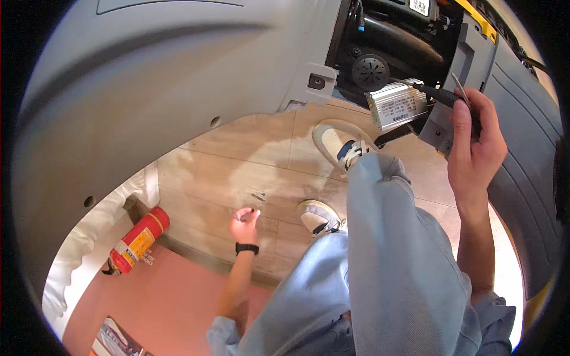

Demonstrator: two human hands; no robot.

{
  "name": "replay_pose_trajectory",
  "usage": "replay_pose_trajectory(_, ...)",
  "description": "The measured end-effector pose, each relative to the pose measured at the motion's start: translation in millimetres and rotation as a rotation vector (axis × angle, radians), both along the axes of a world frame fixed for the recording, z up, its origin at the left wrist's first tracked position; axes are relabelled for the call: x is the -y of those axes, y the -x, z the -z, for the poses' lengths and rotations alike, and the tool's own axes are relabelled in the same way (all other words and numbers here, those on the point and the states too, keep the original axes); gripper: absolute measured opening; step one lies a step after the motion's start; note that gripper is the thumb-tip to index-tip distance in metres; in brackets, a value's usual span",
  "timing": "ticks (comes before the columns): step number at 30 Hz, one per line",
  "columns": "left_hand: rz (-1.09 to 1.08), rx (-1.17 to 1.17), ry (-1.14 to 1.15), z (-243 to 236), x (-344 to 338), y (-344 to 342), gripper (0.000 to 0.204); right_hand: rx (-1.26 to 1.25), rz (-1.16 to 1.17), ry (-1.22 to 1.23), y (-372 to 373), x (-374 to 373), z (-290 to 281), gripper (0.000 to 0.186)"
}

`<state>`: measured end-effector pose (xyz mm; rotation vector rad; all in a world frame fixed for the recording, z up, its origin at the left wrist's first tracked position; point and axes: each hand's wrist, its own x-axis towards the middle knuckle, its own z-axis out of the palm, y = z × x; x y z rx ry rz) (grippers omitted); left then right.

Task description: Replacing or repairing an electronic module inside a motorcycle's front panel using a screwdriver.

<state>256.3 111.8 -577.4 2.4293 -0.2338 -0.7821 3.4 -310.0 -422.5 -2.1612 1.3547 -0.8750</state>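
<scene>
My right hand [478,139] pinches a slim black piece [440,95] with a thin dark end, beside the open compartment; I cannot tell whether it is a tool or a cable connector. A narrow shiny metal strip [458,85] also sticks up from those fingers. Next to the thin end are a black round slotted disc [370,72] and a silver finned metal box [398,105] with a white label. Low over the floor, my left hand [243,226] is closed with its fingertips together. Whatever it holds, if anything, is too small to make out.
A large grey curved panel [148,89] fills the upper left. Inside the compartment hangs a cable with a blue tip [361,25]. A red fire extinguisher [139,240] lies at lower left by a pink surface [172,296]. Small dark pieces [258,197] lie on the wood floor [261,157].
</scene>
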Motion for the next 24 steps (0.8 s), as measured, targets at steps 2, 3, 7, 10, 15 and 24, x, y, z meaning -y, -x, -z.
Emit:
replay_pose_trajectory(2,-0.04,0.153,-0.03,23,-2,-10,0.032,0.004,-0.011,-0.025,0,-3,1,0.013)
replay_pose_trajectory(3,-0.049,0.151,-0.031,30,-2,-12,0.032,-0.003,-0.017,-0.056,3,-5,-1,0.014)
replay_pose_trajectory(7,0.046,0.093,-0.002,43,17,-14,0.034,-0.023,0.0,-0.12,7,0,-2,0.02)
replay_pose_trajectory(10,0.097,0.212,0.153,43,15,-18,0.038,0.057,0.024,-0.06,3,3,-1,0.015)
replay_pose_trajectory(15,0.299,-0.152,0.053,-50,82,29,0.018,0.154,0.1,-0.084,15,6,-9,0.02)
replay_pose_trajectory(24,1.177,-0.38,0.034,-131,209,58,0.017,0.212,-0.035,-0.174,11,-1,-13,0.02)
